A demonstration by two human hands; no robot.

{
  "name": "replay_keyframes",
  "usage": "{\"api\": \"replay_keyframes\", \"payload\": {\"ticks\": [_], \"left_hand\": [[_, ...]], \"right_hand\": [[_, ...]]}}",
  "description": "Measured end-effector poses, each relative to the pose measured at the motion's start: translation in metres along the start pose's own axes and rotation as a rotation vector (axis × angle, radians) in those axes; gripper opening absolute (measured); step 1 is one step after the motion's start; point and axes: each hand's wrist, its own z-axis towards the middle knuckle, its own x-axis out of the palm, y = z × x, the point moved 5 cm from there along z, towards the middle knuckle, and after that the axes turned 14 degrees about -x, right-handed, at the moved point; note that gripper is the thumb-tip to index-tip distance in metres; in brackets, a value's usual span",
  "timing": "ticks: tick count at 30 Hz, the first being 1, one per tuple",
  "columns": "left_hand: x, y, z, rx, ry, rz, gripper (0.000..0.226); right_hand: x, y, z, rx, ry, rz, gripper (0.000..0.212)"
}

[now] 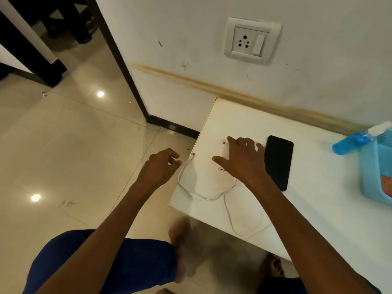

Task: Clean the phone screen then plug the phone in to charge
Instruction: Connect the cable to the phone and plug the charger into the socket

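Right hand (241, 160) spreads open over the charger (221, 152) on the table (318, 187), apparently to pick it up. Phone (279, 162) lies just right of it. Left hand (158, 168), loosely curled and empty, nears the cable (212, 197) tip for plugging.

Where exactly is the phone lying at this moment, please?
The phone lies flat, screen dark, on the white table, just right of the right hand and left of the blue spray bottle.
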Motion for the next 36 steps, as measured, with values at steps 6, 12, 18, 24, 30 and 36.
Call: {"api": "replay_keyframes", "payload": {"ticks": [6, 12, 18, 24, 30, 36], "left_hand": [[0.026, -0.017, -0.013, -0.01, 0.014, 0.102, 0.04], [0.024, -0.018, -0.012, -0.016, -0.108, 0.13, 0.019], [0.009, -0.028, -0.007, -0.01, -0.13, -0.037, 0.017], [-0.008, -0.069, -0.023, 0.101, -0.067, -0.52, 0.008], [0.004, -0.123, -0.046, 0.113, 0.104, -0.767, 0.017], [0.04, -0.166, -0.067, 0.129, 0.342, -0.801, 0.017]], "right_hand": [[-0.001, 0.001, -0.003, -0.024, -0.011, -0.173, 0.08], [0.006, 0.007, -0.002, -0.033, -0.036, -0.191, 0.076], [-0.007, -0.001, 0.009, 0.054, -0.217, 0.247, 0.066], [-0.036, -0.033, 0.003, 0.17, -0.617, 1.504, 0.043], [-0.042, -0.072, -0.021, 0.305, -0.811, 1.981, 0.034], [-0.035, -0.117, -0.06, 0.612, -0.782, 1.819, 0.054]]}}
